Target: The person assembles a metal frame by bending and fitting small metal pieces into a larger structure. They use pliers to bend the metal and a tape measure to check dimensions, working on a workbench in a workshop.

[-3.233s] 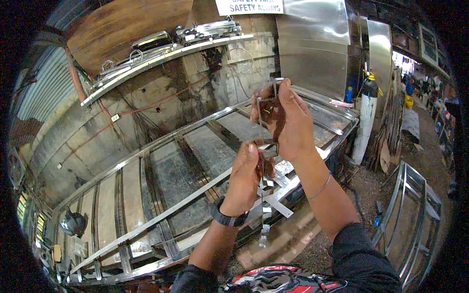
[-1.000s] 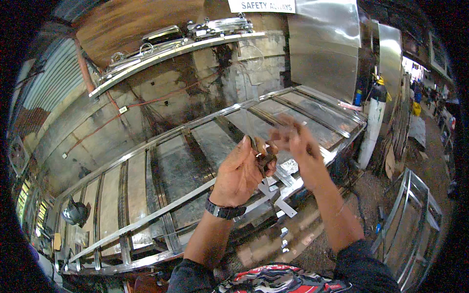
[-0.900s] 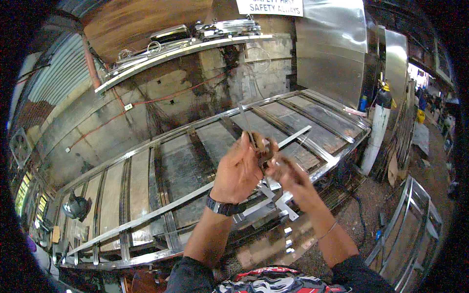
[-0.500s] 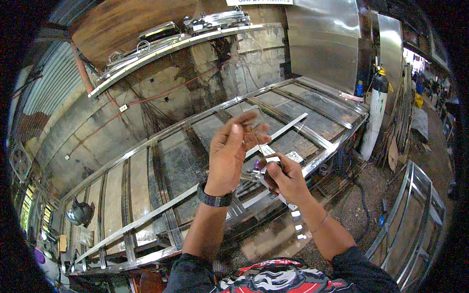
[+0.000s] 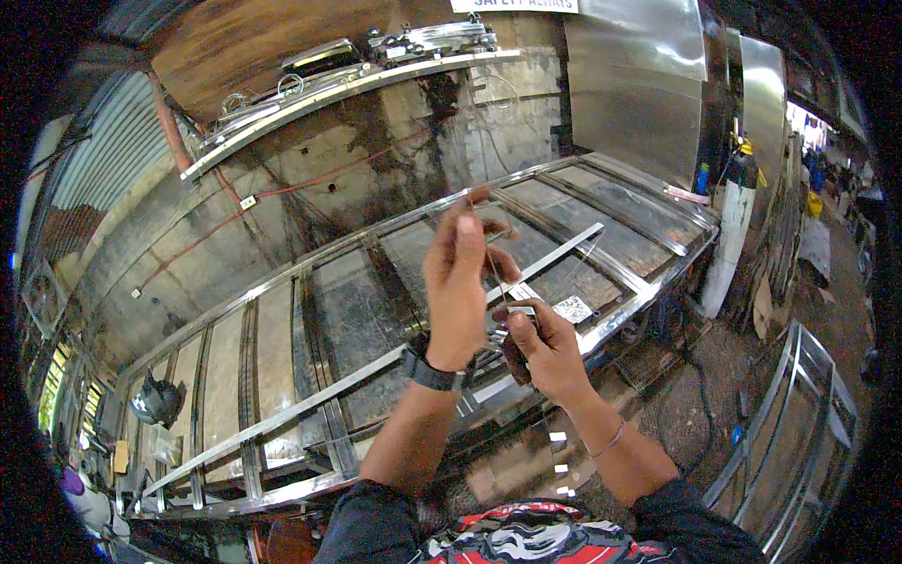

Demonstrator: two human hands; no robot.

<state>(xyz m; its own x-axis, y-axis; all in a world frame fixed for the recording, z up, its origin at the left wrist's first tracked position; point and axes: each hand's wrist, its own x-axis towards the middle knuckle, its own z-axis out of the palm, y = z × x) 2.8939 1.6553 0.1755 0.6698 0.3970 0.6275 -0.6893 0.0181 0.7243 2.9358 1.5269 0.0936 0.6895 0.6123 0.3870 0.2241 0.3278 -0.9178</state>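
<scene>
Shiny metal piece (image 5: 522, 311) sits in the right hand (image 5: 545, 350), gripped by its fingers, which hide most of it. The left hand (image 5: 458, 282) is blurry, near it, fingers spread apart. Behind lies a metal frame (image 5: 311, 348). Far back, a white sign (image 5: 517, 4) is cut off up top.

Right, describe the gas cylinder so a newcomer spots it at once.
Find the long metal frame spanning the middle and follow it to its right end. Just beyond that corner, left of the leaning boards, stands the gas cylinder. Its tall, rounded white body, black shoulder and yellow top set it apart from those dull, narrow boards.
</scene>
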